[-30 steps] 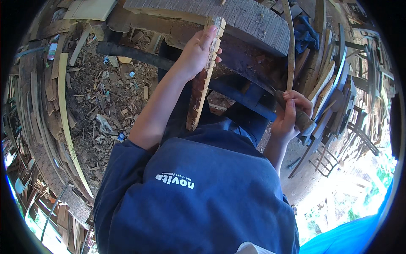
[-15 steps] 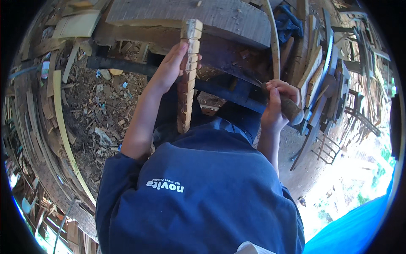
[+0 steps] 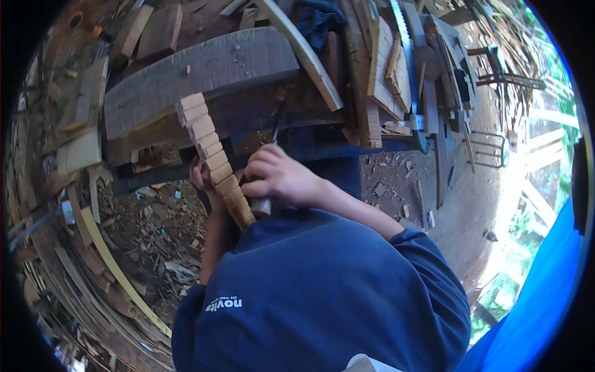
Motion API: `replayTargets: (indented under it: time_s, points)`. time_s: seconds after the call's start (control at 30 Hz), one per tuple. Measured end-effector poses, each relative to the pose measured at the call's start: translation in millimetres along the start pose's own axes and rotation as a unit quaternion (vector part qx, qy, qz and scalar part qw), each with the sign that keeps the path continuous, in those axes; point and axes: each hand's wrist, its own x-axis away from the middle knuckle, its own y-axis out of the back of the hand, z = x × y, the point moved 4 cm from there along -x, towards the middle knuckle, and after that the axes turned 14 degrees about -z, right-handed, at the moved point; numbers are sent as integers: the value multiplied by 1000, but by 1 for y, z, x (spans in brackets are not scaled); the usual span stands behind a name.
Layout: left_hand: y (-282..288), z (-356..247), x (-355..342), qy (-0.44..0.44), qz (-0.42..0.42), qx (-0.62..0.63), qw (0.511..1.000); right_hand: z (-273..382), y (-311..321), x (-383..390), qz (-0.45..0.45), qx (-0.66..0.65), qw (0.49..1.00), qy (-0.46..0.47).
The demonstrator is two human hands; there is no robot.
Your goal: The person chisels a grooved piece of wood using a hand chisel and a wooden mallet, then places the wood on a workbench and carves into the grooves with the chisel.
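Observation:
A long piece of wood (image 3: 215, 159) with a row of notched blocks along its face leans up from my lap, tilted to the left. My left hand (image 3: 198, 175) is closed round it from behind and is partly hidden by it. Close against the wood's right side, my right hand (image 3: 286, 178) is wrapped round a chisel. Its wooden handle (image 3: 263, 206) shows below the fist, while the thin dark blade (image 3: 276, 126) points away from me. The cutting tip is hard to make out.
Beyond my hands lies a thick plank (image 3: 204, 67) with small chips on it. A slanting wooden strip (image 3: 304, 56), a dark blue cloth (image 3: 319, 23), stacked boards (image 3: 384, 71) and a saw blade (image 3: 406, 43) are to its right. Wood scraps (image 3: 167, 239) litter the ground at left.
The notched wood has tilted left, and its notches now face me more. My right hand has come inward with the chisel, from far right to beside the wood. The view has shifted too.

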Motion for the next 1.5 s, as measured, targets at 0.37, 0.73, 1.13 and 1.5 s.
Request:
replayTargets:
  time_s: [0.37, 0.73, 1.13, 1.5]
  points:
    - [30, -39, -57, -12, 11, -105, 994, 6, 13, 10, -101, -2, 991, -89]
    - [44, -37, -156, 241, -285, 336, 865, 15, 52, 16, -211, -20, 891, -401]
    - [-10, -102, -281, 19, -52, 441, 896, 6, 56, 43, -235, -56, 924, -295]
    - [-88, -77, -295, 96, -33, 368, 924, 17, 68, 81, -319, -220, 861, -330]
